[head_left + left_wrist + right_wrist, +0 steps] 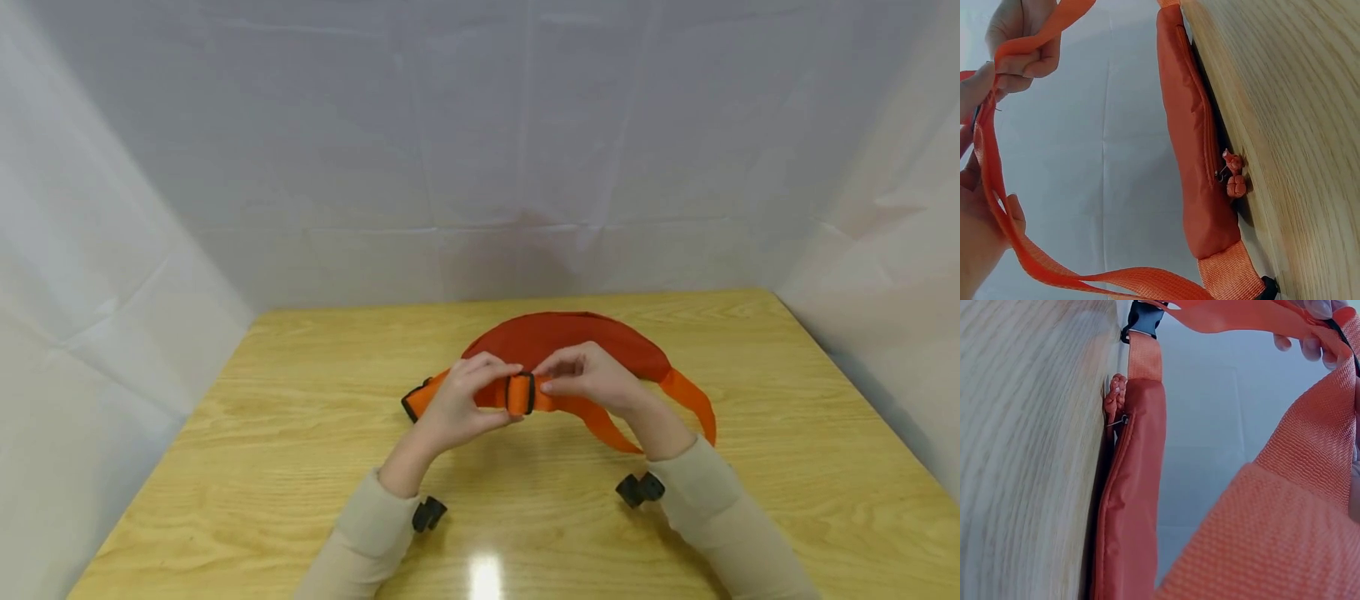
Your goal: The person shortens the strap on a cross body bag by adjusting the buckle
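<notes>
The black strap slider [532, 393] sat raised between both hands, over the wooden table [262, 467] and in front of the red waist pack [562, 333]. The left hand [459, 404] pinched its upper and lower edges; the right hand [596, 382] pinched the orange webbing strap [600, 423] just beside it. Twisted or bunched webbing could perhaps have jammed in the slider; a slack left pinch might have let it tip. The pack lay near the table's far edge, before pale sheeting [450, 167]; broad wood stretched left and right for moving.
</notes>
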The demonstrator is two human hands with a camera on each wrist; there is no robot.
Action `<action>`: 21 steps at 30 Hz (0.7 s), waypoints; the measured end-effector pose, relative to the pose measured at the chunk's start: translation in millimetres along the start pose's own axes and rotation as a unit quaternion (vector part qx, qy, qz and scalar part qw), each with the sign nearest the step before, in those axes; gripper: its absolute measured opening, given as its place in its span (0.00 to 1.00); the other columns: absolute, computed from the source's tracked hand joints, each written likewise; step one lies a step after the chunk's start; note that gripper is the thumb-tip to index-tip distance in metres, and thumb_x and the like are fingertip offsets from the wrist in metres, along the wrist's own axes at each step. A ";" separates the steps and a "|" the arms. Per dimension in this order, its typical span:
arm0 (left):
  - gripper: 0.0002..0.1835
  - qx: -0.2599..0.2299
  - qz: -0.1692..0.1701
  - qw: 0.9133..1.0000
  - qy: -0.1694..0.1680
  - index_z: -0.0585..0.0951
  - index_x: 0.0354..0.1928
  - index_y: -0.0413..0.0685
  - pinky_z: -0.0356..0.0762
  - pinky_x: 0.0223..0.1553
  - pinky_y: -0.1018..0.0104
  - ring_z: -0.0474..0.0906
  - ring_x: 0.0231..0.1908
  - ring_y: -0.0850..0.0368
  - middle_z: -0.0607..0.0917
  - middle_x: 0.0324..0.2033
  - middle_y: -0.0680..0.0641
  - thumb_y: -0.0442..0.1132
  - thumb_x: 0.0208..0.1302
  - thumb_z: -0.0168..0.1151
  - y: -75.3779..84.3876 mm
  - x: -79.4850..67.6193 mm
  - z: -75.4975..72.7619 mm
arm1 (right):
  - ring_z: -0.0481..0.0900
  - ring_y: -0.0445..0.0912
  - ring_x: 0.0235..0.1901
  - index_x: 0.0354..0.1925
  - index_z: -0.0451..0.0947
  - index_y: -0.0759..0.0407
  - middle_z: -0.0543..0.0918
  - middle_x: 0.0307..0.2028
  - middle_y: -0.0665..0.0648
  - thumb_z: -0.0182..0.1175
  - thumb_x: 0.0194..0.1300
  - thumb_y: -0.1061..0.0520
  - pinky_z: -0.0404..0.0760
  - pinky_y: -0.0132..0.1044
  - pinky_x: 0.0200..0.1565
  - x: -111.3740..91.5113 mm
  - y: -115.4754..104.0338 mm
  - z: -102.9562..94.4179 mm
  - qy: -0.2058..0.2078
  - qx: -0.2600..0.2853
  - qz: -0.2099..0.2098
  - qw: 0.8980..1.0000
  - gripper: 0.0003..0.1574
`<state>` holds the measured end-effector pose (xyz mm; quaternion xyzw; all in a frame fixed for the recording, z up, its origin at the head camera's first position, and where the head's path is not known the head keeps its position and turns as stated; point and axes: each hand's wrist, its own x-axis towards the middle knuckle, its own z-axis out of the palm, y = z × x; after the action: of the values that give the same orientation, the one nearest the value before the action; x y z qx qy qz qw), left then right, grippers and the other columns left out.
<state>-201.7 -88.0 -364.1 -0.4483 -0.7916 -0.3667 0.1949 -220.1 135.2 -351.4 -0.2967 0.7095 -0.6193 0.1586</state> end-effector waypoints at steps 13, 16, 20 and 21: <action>0.26 -0.003 0.005 1.000 0.002 0.78 0.46 0.39 0.64 0.43 0.61 0.71 0.39 0.58 0.77 0.38 0.48 0.34 0.40 0.73 0.3 0.4 2.0 | 0.76 0.46 0.26 0.35 0.74 0.67 0.78 0.26 0.56 0.58 0.56 0.66 0.77 0.38 0.33 -2.0 -3.5 3.3 -0.014 0.028 -0.015 0.999 0.06; 0.26 0.001 0.003 1.000 0.008 0.78 0.46 0.38 0.64 0.42 0.60 0.71 0.39 0.57 0.77 0.37 0.48 0.34 0.39 0.73 -0.2 -1.2 1.7 | 0.78 0.46 0.29 0.37 0.76 0.66 0.80 0.30 0.54 0.59 0.56 0.66 0.77 0.38 0.35 -3.4 0.4 1.6 -0.032 0.046 -0.035 0.998 0.08; 0.26 0.004 0.002 1.000 0.013 0.78 0.46 0.39 0.63 0.41 0.60 0.71 0.39 0.57 0.77 0.38 0.48 0.33 0.39 0.73 -1.9 -2.6 1.6 | 0.79 0.46 0.33 0.43 0.75 0.73 0.81 0.36 0.53 0.58 0.57 0.67 0.77 0.39 0.38 -5.3 3.8 -1.3 -0.044 0.047 -0.040 0.997 0.14; 0.26 0.002 0.003 1.000 0.013 0.78 0.46 0.39 0.63 0.41 0.60 0.71 0.39 0.57 0.77 0.38 0.48 0.33 0.40 0.73 -2.2 -2.7 1.7 | 0.79 0.47 0.34 0.44 0.74 0.75 0.81 0.36 0.53 0.57 0.57 0.67 0.76 0.39 0.39 -5.7 3.8 -1.6 -0.043 0.043 -0.036 0.997 0.16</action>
<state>-202.1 -89.0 -367.9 -0.4455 -0.7884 -0.3702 0.2070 -217.4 140.2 -355.6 -0.3413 0.6634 -0.6413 0.1791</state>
